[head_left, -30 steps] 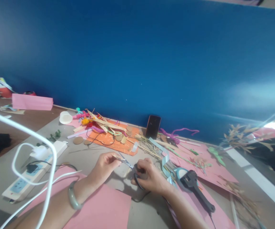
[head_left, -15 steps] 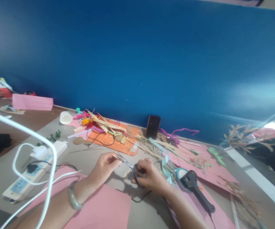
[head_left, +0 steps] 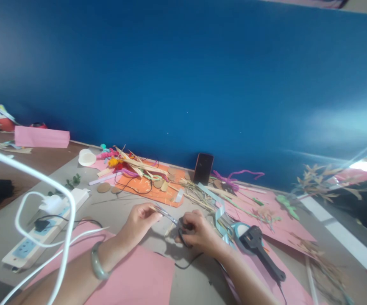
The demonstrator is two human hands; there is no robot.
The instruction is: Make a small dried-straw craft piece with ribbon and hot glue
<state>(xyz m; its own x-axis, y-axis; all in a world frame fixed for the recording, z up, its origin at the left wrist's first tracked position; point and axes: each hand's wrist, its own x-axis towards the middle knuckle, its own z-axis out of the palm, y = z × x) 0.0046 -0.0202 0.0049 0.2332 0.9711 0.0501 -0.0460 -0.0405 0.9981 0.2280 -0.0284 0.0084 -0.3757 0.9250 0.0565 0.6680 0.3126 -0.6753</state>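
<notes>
My right hand [head_left: 198, 231] is closed around the dark handles of a pair of scissors [head_left: 170, 217], whose metal blades point left toward my other hand. My left hand [head_left: 141, 221], with a pale bangle [head_left: 98, 260] on the wrist, pinches something small and thin right at the blade tips. What it is stays too small and blurred to name. Both hands are above the grey tabletop [head_left: 186, 281], with a pink sheet [head_left: 139, 275] under my left forearm.
To the right lies a black glue gun [head_left: 261, 252] beside a roll of tape [head_left: 242, 231]. A phone [head_left: 203, 168] leans against the blue wall [head_left: 183, 84]. Dried stalks [head_left: 145, 165] cover an orange sheet [head_left: 167, 197]. At left are a power strip [head_left: 43, 231] and a white cable [head_left: 70, 212].
The scissors' handle loops have drawn closer together in my right hand. My left hand keeps its pinch at the blade tips, and the view has shifted very slightly.
</notes>
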